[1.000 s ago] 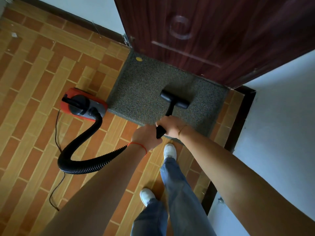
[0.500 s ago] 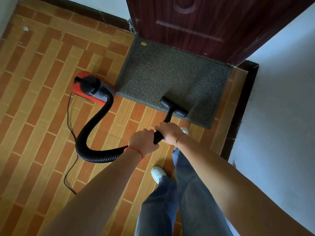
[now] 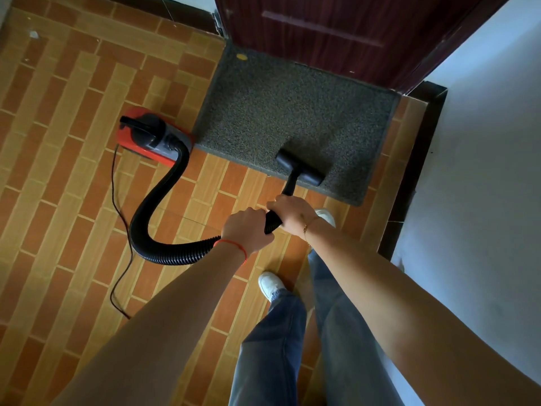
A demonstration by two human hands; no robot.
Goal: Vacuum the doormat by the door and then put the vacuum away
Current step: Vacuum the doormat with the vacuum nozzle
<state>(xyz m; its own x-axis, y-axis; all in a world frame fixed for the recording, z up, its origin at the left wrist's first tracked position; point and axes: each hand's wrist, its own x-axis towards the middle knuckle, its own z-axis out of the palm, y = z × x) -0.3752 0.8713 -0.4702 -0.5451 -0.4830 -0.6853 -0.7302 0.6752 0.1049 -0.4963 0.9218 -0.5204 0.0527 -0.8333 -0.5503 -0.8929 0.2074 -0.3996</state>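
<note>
Vacuuming is judged to be under way and unfinished. The nozzle (image 3: 299, 167) is set on the doormat (image 3: 292, 112), close to the mat's near edge at about 5 o'clock on it, while the stretch of mat toward the door (image 3: 336, 27) at 12 o'clock is not covered by the nozzle at this moment. A small yellow speck (image 3: 241, 56) is seen lying at the mat's 11 o'clock corner, so more passes are probably needed. Putting the vacuum away has not been started: the red canister (image 3: 152, 136) is parked on the tiled floor (image 3: 58, 171), touching or just beside the mat's left edge, with its cord (image 3: 115, 230) trailed across the tiles toward 6 o'clock.

The ribbed hose (image 3: 164, 206) is gripped by the left hand (image 3: 248, 230), fingers curled round it where it meets the wand. The wand (image 3: 288, 187) is gripped by the right hand (image 3: 289, 212) just ahead, at 1 o'clock from the left hand. From the right hand the nozzle lies near, at 12 o'clock. The canister lies well apart from the left hand, at about 10 o'clock.
</note>
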